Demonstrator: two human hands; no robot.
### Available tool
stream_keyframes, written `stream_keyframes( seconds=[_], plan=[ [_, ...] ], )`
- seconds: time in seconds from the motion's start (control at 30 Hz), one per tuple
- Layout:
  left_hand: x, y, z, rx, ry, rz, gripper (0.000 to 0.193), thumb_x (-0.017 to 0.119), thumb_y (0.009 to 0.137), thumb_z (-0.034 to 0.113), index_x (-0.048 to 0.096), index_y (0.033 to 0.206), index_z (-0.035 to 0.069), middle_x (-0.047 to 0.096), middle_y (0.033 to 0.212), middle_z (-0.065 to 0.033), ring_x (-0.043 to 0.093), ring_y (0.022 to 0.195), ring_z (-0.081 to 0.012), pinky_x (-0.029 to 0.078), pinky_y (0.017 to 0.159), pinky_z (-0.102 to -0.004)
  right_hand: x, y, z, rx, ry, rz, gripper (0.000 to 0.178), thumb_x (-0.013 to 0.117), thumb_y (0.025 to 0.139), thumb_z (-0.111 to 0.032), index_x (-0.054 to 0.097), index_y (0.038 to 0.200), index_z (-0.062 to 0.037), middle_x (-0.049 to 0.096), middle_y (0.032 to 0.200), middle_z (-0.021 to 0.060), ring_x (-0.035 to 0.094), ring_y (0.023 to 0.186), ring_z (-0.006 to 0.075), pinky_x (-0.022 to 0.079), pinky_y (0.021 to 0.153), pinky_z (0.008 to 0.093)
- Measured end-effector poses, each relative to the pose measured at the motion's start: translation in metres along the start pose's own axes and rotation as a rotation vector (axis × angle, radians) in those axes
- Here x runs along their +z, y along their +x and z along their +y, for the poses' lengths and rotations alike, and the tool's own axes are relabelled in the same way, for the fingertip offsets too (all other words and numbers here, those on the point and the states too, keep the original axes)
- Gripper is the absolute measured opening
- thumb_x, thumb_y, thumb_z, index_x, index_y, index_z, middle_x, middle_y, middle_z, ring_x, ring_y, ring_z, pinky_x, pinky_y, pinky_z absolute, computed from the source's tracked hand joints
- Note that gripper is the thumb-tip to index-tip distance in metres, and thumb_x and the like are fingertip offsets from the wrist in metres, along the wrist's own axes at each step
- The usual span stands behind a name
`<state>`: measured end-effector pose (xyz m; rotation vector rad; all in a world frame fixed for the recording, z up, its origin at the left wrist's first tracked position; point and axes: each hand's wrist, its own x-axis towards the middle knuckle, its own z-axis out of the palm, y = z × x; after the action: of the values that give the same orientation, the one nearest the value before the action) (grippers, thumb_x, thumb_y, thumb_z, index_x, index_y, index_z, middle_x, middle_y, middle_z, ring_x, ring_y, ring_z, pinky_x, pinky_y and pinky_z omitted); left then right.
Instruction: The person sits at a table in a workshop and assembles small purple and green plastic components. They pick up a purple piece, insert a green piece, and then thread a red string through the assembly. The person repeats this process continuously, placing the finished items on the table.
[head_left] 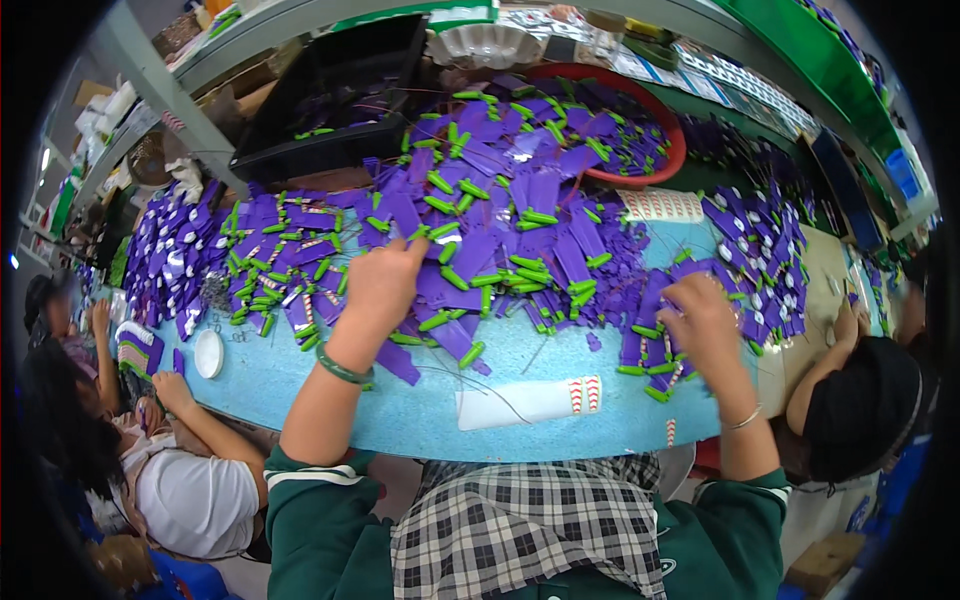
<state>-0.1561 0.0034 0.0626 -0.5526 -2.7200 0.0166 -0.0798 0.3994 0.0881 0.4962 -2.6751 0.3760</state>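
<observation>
A large heap of flat purple plastic pieces with bright green ends spreads over the blue tabletop. My left hand, with a green bangle at its wrist, reaches into the near left side of the heap. Its fingertips are pinched together at a purple and green piece; what lies between them is hidden. Over a smaller group of purple and green pieces on the right hovers my right hand, fingers curled and apart, slightly blurred. Nothing shows in its grasp. A white sticker sheet with red chevrons lies between my forearms.
Behind the heap stand a black tray and a red basin of pieces. More purple pieces with white parts pile at left. A small white dish sits near a co-worker's hand. Another person works at right.
</observation>
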Motion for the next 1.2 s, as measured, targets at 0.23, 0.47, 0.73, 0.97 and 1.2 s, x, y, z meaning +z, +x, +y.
stream_keyframes(
  seconds=[0.23, 0.47, 0.73, 0.97, 1.2],
  plan=[
    [-0.045, -0.023, 0.035, -0.192, -1.199, 0.090, 0.023, 0.048, 0.094, 0.010, 0.059, 0.112, 0.002, 0.066, 0.088, -0.0122, 0.067, 0.071, -0.0197, 0.052, 0.063, -0.0285, 0.056, -0.051, -0.083, -0.041, 0.175, -0.273, 0.022, 0.071, 0.070, -0.015, 0.065, 0.090, -0.0094, 0.057, 0.088, 0.0030, 0.054, 0.087, 0.0227, 0.044, 0.072, 0.0352],
    [-0.025, -0.069, 0.110, -0.347, -2.123, -0.317, 0.016, 0.056, 0.088, 0.004, 0.049, 0.102, 0.001, 0.059, 0.085, -0.0140, 0.063, 0.071, -0.0236, 0.052, 0.062, -0.0335, 0.068, -0.056, -0.087, 0.009, 0.187, -0.223, 0.019, 0.074, 0.067, -0.011, 0.064, 0.084, -0.0088, 0.056, 0.084, 0.0029, 0.053, 0.081, 0.0224, 0.043, 0.068, 0.0357],
    [0.023, -0.085, 0.157, -0.486, -1.881, -0.652, 0.026, 0.057, 0.091, 0.006, 0.046, 0.115, 0.003, 0.057, 0.087, -0.0047, 0.059, 0.074, -0.0120, 0.051, 0.066, -0.0263, 0.072, -0.057, -0.085, 0.005, 0.314, -0.186, 0.016, 0.074, 0.068, -0.012, 0.062, 0.079, -0.0099, 0.057, 0.083, 0.0018, 0.053, 0.082, 0.0215, 0.042, 0.069, 0.0348],
    [0.012, -0.079, 0.153, -0.542, -1.958, -0.612, 0.013, 0.058, 0.093, 0.011, 0.056, 0.101, 0.001, 0.060, 0.081, -0.0046, 0.060, 0.071, -0.0111, 0.052, 0.058, -0.0250, 0.038, -0.045, -0.077, 0.290, 0.921, -0.296, 0.010, 0.071, 0.075, -0.008, 0.063, 0.081, -0.0056, 0.065, 0.083, 0.0039, 0.061, 0.087, 0.0202, 0.045, 0.080, 0.0331],
    [-0.012, -0.072, 0.145, -0.435, -1.847, -0.628, 0.010, 0.062, 0.090, 0.010, 0.060, 0.094, 0.001, 0.062, 0.073, -0.0057, 0.060, 0.061, -0.0114, 0.049, 0.054, -0.0241, 0.030, -0.023, -0.098, 0.175, 0.930, -0.017, 0.019, 0.070, 0.080, -0.009, 0.061, 0.096, -0.0024, 0.063, 0.102, 0.0105, 0.060, 0.098, 0.0217, 0.046, 0.085, 0.0336]
  ],
)
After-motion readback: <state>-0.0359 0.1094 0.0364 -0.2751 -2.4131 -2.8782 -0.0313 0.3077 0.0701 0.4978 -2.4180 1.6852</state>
